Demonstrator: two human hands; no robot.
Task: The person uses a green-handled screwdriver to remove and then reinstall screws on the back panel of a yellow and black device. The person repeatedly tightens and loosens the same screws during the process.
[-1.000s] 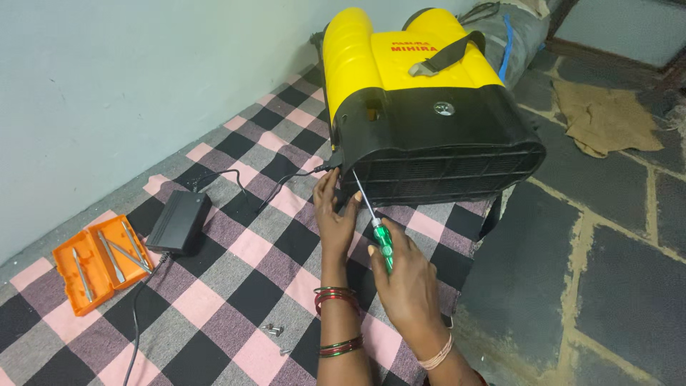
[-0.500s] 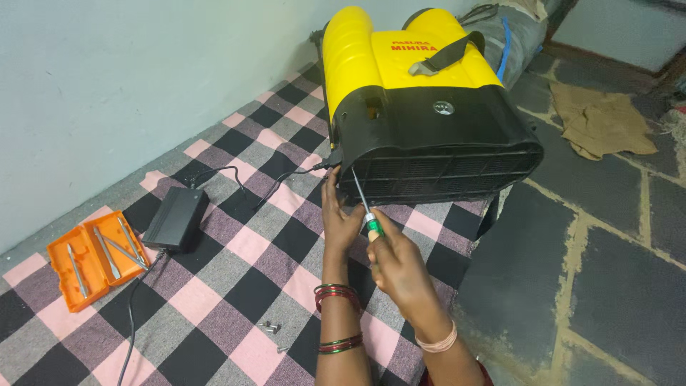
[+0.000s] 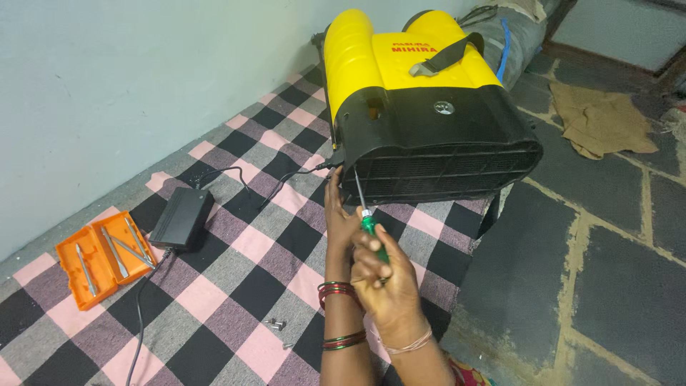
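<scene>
A yellow and black backpack sprayer (image 3: 421, 107) lies on its side on a checked mat. My right hand (image 3: 386, 286) grips the green handle of a screwdriver (image 3: 366, 214); its thin shaft slants up to the lower left corner of the sprayer's black ribbed base. My left hand (image 3: 337, 214) rests flat beside the shaft, its fingertips touching that corner of the base. Red and green bangles circle both wrists.
A black charger box (image 3: 180, 218) with its cable running to the sprayer lies on the pink, black and grey mat (image 3: 243, 286). An open orange tool case (image 3: 103, 256) sits at the left. Small screws (image 3: 275, 325) lie near my left forearm. Stone floor and a brown cloth (image 3: 597, 118) at right.
My right hand has slid up the screwdriver toward the sprayer, and the view has shifted slightly. The left hand stays at the base corner.
</scene>
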